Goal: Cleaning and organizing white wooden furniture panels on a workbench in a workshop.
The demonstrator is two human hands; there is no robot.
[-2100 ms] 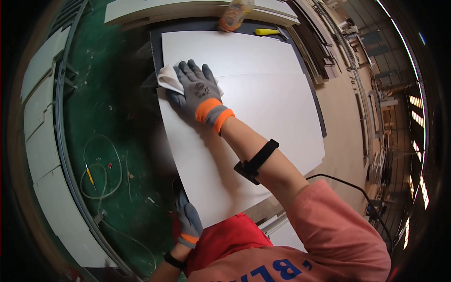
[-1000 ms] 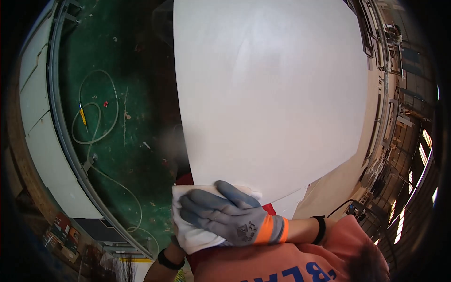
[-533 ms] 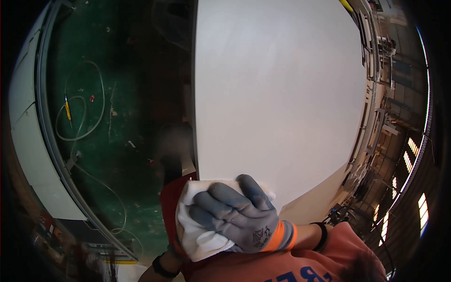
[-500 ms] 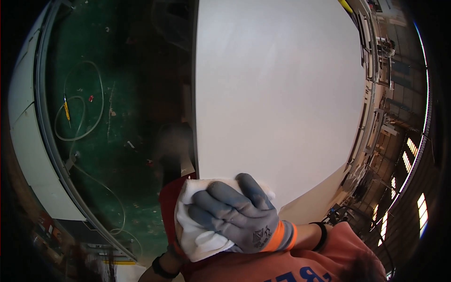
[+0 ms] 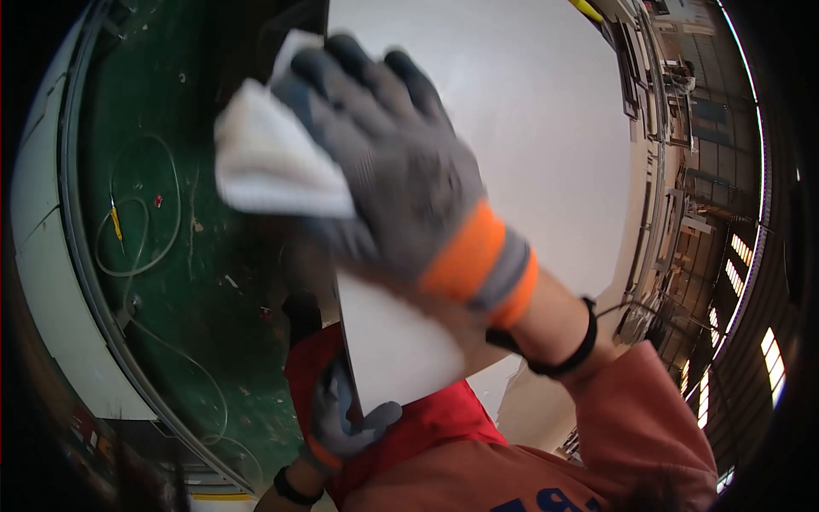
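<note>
A large white panel (image 5: 546,145) stretches away in front of me. My right hand (image 5: 392,162), in a grey glove with an orange cuff, is closed on a folded white cloth (image 5: 277,158) at the panel's left edge. Part of the cloth hangs out past that edge, and motion blurs it a little. At the near left corner my left hand (image 5: 350,422), also gloved in grey, grips the panel with the thumb over the top face. Its other fingers are partly hidden by the edge.
Green floor (image 5: 183,299) with scraps lies to the left. A clear hose (image 5: 177,213) and a yellow-handled tool (image 5: 117,224) rest on it. A metal-edged pale surface (image 5: 64,290) borders the far left. Boards and racks (image 5: 674,213) line the right side.
My right hand has carried the cloth away from the near corner, farther along the panel's left edge. My left hand, hidden before, now shows at the corner. The view has shifted slightly.
</note>
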